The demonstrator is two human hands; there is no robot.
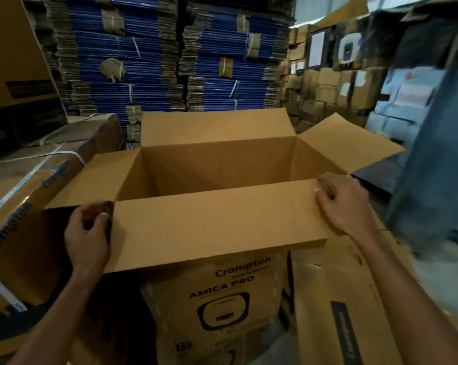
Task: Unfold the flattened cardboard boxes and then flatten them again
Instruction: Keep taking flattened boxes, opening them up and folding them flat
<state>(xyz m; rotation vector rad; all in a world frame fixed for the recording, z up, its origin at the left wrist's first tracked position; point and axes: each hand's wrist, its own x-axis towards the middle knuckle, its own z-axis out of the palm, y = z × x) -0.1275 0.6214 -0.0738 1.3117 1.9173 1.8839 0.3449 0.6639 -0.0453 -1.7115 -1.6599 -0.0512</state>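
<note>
A large brown cardboard box (214, 164) stands unfolded in front of me, its top open and all its flaps spread outward. The near flap (217, 222) lies toward me, almost level. My left hand (87, 235) grips that flap's left edge, fingers curled at the corner. At the flap's right end my right hand (341, 202) holds the corner with curled fingers, thumb on top. The printed front wall (222, 293) shows below the flap. The box's inside looks empty.
Bundled flat cartons (38, 180) with white straps lie at the left. More flattened cardboard (354, 299) lies at the lower right. Tall stacks of blue-edged flat boxes (156, 56) rise behind. Stacked brown cartons (328, 88) and a blue-grey structure (433, 154) stand at the right.
</note>
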